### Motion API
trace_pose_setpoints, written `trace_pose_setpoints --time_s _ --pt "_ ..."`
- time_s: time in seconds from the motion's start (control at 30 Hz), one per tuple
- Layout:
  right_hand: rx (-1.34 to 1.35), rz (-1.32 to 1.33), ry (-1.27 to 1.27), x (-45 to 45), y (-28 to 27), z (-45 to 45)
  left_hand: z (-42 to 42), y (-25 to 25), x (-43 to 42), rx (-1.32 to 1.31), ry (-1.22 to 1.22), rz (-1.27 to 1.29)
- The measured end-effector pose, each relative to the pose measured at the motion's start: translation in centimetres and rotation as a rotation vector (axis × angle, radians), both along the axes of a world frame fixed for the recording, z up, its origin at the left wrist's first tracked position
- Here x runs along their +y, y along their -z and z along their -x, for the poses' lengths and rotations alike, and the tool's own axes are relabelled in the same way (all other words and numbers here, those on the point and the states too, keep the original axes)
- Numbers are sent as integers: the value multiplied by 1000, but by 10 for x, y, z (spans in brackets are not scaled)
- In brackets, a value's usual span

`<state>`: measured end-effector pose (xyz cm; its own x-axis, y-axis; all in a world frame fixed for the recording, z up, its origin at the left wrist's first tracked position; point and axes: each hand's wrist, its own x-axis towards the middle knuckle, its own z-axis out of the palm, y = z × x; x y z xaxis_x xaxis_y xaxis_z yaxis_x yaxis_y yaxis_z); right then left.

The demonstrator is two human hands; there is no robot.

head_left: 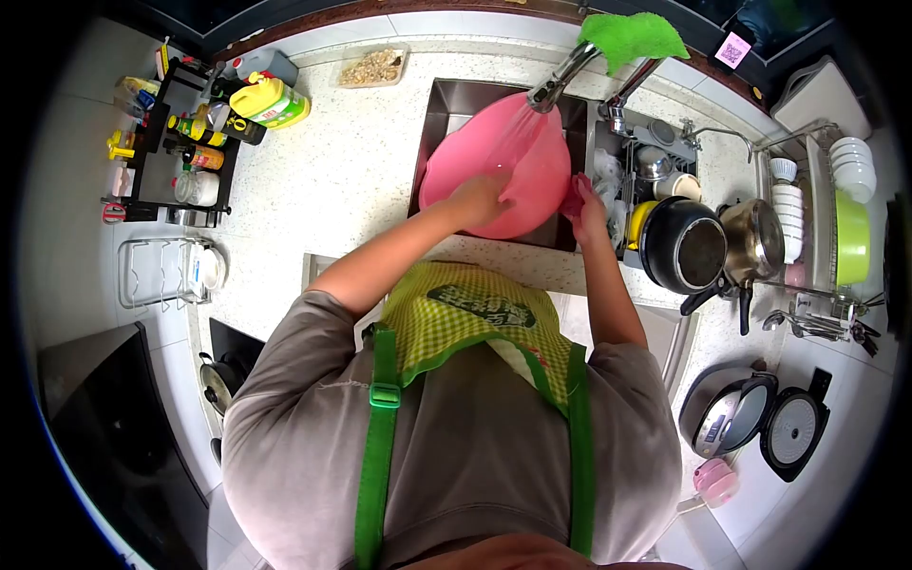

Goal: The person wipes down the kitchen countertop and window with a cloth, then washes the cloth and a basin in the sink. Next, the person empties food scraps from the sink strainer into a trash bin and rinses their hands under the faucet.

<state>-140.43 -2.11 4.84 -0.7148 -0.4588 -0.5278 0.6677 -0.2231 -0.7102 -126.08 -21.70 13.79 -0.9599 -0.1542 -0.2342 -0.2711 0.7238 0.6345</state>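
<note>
A pink basin (537, 180) sits tilted in the steel sink (446, 100), its inside turned up toward me. Water streams into it from the faucet (551, 90). My left hand (478, 201) reaches over the near left rim into the basin, its fingers curled near the inner wall; whatever they hold, if anything, is hidden. At the basin's right side, my right hand (587, 211) is closed round a darker pink edge that seems to be part of the basin. A green cloth (635, 40) is draped over the faucet's top.
On the left counter stand a yellow detergent jug (271, 102) and a bottle rack (142, 180). A food tray (373, 68) lies behind. To the right are a dark pot (684, 244), a steel pressure cooker (753, 239), stacked bowls (788, 218) and an open rice cooker (731, 418).
</note>
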Motion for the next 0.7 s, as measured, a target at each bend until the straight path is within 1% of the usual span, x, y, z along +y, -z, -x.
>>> trace_pose_setpoints --time_s 0.07,0.1,0.13,0.17,0.2,0.27,0.37,0.4,0.43,0.5,0.57,0.6,0.63,0.67,0.7 --pt "-14 10 -26 7 6 1 -6 1 6 23 83 111" --pt "-9 0 -85 10 6 1 -10 7 10 24 82 111" --pt "-4 -10 -143 12 7 1 -14 13 14 125 81 85" --pt "-5 -12 -145 13 7 2 -17 19 16 224 80 59" --pt "-13 0 -133 16 9 3 -18 18 18 220 78 56" --pt "-24 10 -121 21 11 6 -19 15 21 12 99 70" --pt "-9 14 -58 25 17 20 -22 0 19 -46 149 70" --pt "5 33 0 24 19 27 -23 1 17 -46 148 70" --pt "19 52 58 24 20 33 -25 1 14 -7 138 67" --pt "58 58 90 19 20 48 -27 2 6 32 131 63" --pt "97 63 131 11 8 59 -26 3 -8 204 -47 -148" --pt "84 51 144 4 -9 61 -25 6 -17 276 -98 -176" --pt "71 39 155 -2 -17 66 -25 -2 -23 347 -151 -203" --pt "99 128 142 -6 -10 77 -28 -11 -28 252 -234 -249" --pt "98 127 147 -11 -7 88 -32 -6 -32 250 -230 -249"
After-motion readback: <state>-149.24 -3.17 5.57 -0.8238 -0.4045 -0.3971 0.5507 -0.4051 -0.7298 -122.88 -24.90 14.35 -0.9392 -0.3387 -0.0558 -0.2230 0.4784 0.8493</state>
